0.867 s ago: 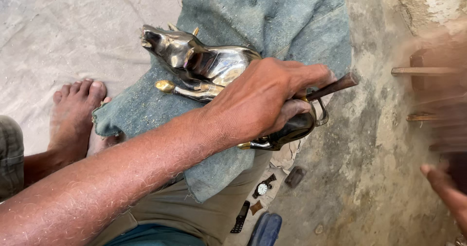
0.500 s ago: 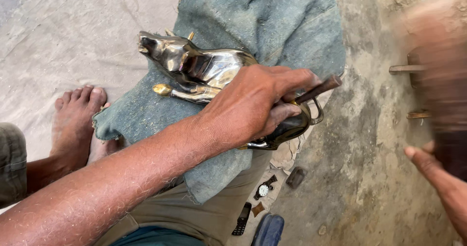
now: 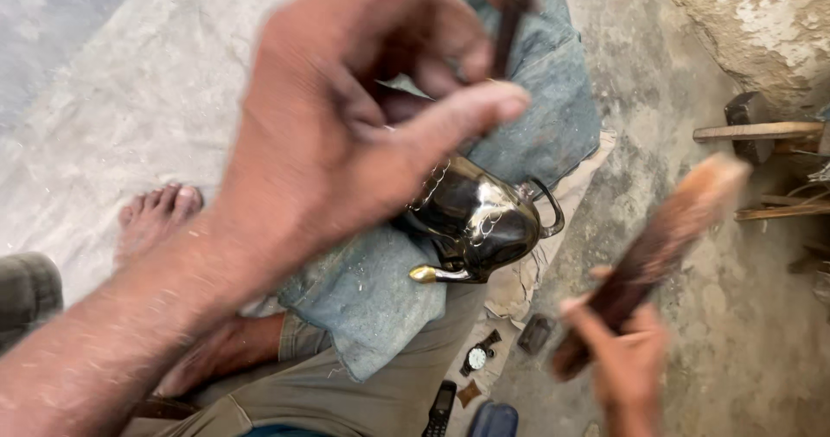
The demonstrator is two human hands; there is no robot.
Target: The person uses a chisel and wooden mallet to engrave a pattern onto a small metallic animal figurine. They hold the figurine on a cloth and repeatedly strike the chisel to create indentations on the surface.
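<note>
My left hand point(image 3: 346, 143) is raised close to the camera and blurred, its fingers closed on a thin dark rod point(image 3: 512, 13) that points upward. Below it a shiny dark metal animal figurine point(image 3: 475, 221) with brass-coloured feet lies on a blue-grey cloth point(image 3: 363, 307) over my lap, with no hand touching it. At the lower right my right hand point(image 3: 627, 368) grips a brown wooden stick point(image 3: 666, 229), blurred and tilted up to the right, beside the figurine but apart from it.
My bare foot point(image 3: 156, 216) rests on the pale concrete floor at the left. A wristwatch point(image 3: 475, 357), a small phone point(image 3: 441, 407) and small dark bits lie on the ground by my leg. A hammer point(image 3: 752, 130) and wooden sticks lie at the right under a rough stone point(image 3: 752, 31).
My left hand has lifted off the figurine toward the camera with the thin rod. My right hand has swung in from the right edge holding the wooden stick.
</note>
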